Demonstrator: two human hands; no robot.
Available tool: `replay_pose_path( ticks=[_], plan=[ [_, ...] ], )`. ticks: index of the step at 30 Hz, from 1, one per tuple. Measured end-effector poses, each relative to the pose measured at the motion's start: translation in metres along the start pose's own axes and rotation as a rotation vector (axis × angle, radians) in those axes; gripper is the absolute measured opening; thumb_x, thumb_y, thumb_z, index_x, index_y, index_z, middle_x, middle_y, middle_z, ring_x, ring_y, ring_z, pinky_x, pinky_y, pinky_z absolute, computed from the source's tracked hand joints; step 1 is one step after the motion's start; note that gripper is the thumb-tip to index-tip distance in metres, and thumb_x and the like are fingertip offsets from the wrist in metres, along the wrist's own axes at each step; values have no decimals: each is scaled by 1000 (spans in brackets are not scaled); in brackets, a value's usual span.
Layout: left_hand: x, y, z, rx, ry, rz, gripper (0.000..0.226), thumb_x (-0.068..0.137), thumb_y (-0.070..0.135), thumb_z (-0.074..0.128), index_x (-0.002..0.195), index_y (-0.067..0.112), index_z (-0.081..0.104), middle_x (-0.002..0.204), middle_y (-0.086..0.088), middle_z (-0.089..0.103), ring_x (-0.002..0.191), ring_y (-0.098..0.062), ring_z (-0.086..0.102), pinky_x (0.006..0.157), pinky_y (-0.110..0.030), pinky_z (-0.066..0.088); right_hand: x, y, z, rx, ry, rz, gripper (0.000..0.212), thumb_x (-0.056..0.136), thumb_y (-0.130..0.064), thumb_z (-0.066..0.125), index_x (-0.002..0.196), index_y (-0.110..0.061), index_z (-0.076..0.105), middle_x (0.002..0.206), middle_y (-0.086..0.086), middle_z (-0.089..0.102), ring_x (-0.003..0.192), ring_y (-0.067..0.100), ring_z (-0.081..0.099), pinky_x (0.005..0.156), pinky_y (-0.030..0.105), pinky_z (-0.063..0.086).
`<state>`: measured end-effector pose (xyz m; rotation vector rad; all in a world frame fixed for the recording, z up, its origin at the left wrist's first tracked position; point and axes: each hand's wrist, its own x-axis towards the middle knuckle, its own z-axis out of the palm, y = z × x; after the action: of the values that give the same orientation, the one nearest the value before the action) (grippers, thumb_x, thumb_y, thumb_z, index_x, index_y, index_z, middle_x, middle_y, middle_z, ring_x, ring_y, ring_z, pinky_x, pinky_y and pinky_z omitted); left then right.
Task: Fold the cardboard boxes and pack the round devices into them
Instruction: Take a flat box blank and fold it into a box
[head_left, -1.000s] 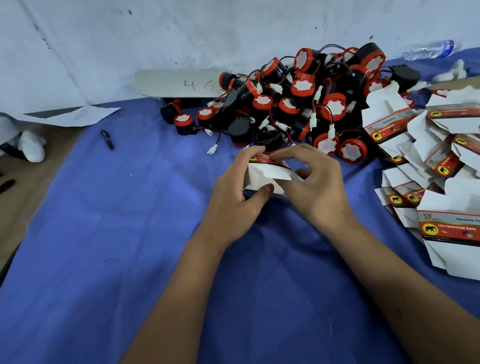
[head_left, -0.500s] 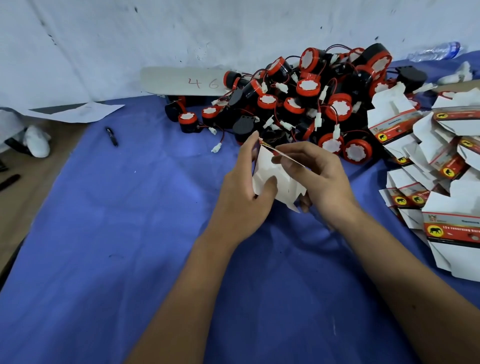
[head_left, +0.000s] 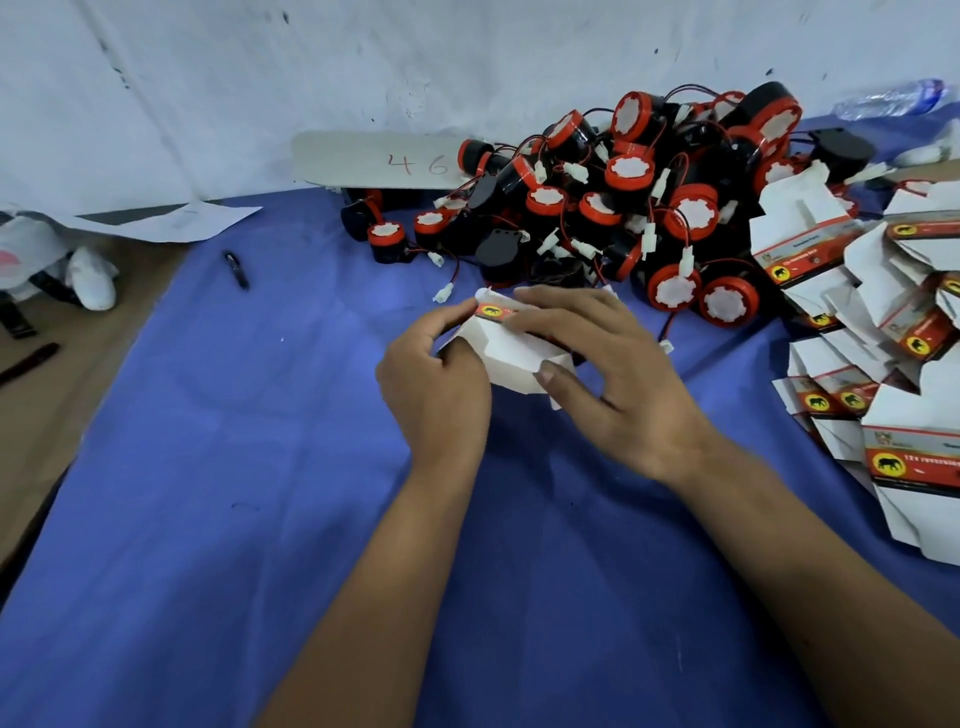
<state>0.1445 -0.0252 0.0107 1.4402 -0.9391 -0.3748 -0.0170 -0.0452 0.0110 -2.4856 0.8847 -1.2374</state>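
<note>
- A white cardboard box (head_left: 511, 358), partly folded, is held at the centre of the frame over a blue cloth (head_left: 208, 519).
- Its left end is pinched by the left hand (head_left: 436, 384); its top and near edge are gripped by the right hand (head_left: 618, 379).
- A heap of round devices (head_left: 623, 208) is seen at upper centre.
- Flat boxes (head_left: 883, 312) are piled at the right edge.

We find a cardboard box (head_left: 511, 353) held between the left hand (head_left: 436, 384) and the right hand (head_left: 613, 374) over the middle of the cloth-covered table (head_left: 208, 519). Directly behind it lies the heap of round devices (head_left: 649, 208) against the wall (head_left: 363, 62), with a numbered board (head_left: 384, 158) at the heap's left (partly under it). To the right lies the pile of flat boxes (head_left: 883, 332); a pen (head_left: 236, 270) rests well to the left.
</note>
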Motion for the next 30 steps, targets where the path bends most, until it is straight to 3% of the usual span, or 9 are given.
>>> replay_pose_path(
  ticks=[2,5,10,15,19,21,24,27,30],
  plan=[
    [2,-4,-3,47,81,-13,47,81,-1,52,101,29,82,96,17,78,93,-5,71,81,-39,60,0,-5,5,68,-48,-21,43,93,-7,62,135,-14,65,145,-2,57,136,20,49,112,36,41],
    [4,-7,-6,39,138,-15,26,85,7,67,95,26,81,90,15,78,89,-3,71,82,-35,58,0,-10,13,59,-83,-29,48,91,-17,71,138,-15,62,145,-1,56,137,24,48,112,41,40],
    [-2,0,0,107,72,75,14,84,29,67,93,26,77,86,17,74,83,-2,66,66,-12,44,0,-13,21,0,3,76,53,84,-16,72,136,-18,62,139,-2,58,126,24,55,102,41,48],
    [-8,4,5,178,11,155,19,82,36,56,92,26,68,88,13,71,77,-14,64,65,-26,44,1,-8,17,52,139,144,50,81,3,67,129,-10,66,129,1,65,121,20,60,100,40,50],
    [-9,5,4,248,21,181,21,88,47,52,82,28,58,80,14,66,73,-9,62,61,-30,43,1,-9,18,68,128,147,56,80,12,62,132,-9,65,131,4,63,124,23,57,104,40,46],
    [-5,4,1,251,9,172,26,89,46,53,70,29,47,66,16,56,66,-4,55,57,-24,37,0,-9,18,77,107,158,60,79,13,60,134,-11,65,132,3,62,126,24,55,106,38,44],
    [1,2,-3,199,-54,175,36,86,34,54,63,22,29,55,11,39,57,-10,36,50,-20,28,1,-9,15,81,92,174,56,79,7,67,131,-15,67,130,0,63,126,22,56,106,39,44],
    [1,3,-3,188,-106,226,26,82,28,54,65,11,43,61,8,46,61,-14,42,53,-25,32,2,-8,12,105,128,201,46,82,-3,76,125,-17,70,124,-5,67,119,15,61,99,37,49],
    [0,5,-3,154,-142,306,18,81,21,56,70,8,54,87,5,65,86,-14,59,70,-39,50,1,-6,9,171,180,270,42,82,-5,80,122,-15,70,118,-6,70,112,10,64,94,32,52]
  ],
)
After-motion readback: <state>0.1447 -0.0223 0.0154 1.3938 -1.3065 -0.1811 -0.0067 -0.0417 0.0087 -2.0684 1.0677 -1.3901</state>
